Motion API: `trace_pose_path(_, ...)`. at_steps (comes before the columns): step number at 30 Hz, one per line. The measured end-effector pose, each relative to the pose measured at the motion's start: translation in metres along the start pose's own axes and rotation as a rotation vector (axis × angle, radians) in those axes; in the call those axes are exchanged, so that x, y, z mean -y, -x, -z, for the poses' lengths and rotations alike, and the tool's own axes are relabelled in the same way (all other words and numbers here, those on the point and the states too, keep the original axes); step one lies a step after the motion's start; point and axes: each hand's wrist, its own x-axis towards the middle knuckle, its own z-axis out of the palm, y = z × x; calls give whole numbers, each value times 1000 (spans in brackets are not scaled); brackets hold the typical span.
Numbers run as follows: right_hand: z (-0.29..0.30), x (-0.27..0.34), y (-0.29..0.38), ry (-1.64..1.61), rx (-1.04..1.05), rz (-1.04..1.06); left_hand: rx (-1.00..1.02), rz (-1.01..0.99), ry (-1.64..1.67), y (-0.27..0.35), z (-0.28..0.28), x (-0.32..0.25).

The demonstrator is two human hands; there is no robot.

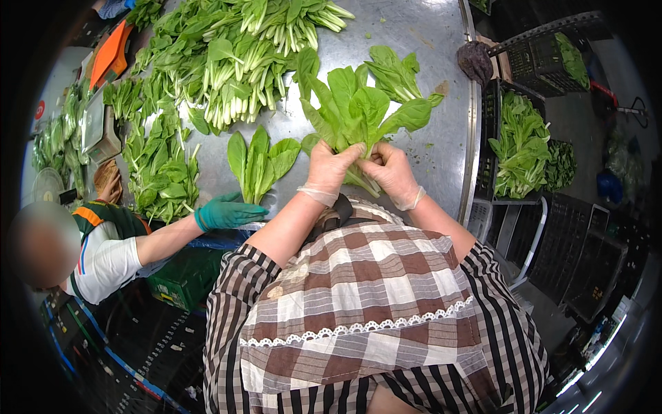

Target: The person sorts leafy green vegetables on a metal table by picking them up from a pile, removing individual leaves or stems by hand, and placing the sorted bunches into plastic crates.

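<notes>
A bunch of leafy greens [357, 108] with pale stems is held between my two hands, just above the near edge of the metal table [439, 139]. Wearing a clear thin glove, my left hand [331, 165] pinches the bunch where leaves meet stems. My right hand [390, 173], gloved likewise, grips the stems from the other side, its fingertips close to my left thumb. The stem ends poke out below my hands towards my checked apron [357, 290]. Beyond the bunch lies another small bunch of greens [395, 72]. To the left rests a separate small bunch [261, 163].
A large heap of greens [232, 67] covers the table's far left. At left, a co-worker's green-gloved hand [230, 212] reaches beside the small bunch. Past the table's right edge stand black crates with greens [522, 145]. A dark cloth-like lump [475, 62] sits at that edge.
</notes>
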Motion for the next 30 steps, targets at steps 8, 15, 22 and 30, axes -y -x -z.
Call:
trace_pose_path(8,1,-10,-1,-237,75,-71,-29,60,110,-2,6,4)
trace_pose_path(15,6,-14,-3,-341,154,-83,4,106,174,0,5,-1)
trace_pose_path(22,5,-14,0,-388,165,-61,6,111,189,2,6,1)
trace_pose_path(30,11,-22,1,-382,72,-21,21,128,61,-1,7,3)
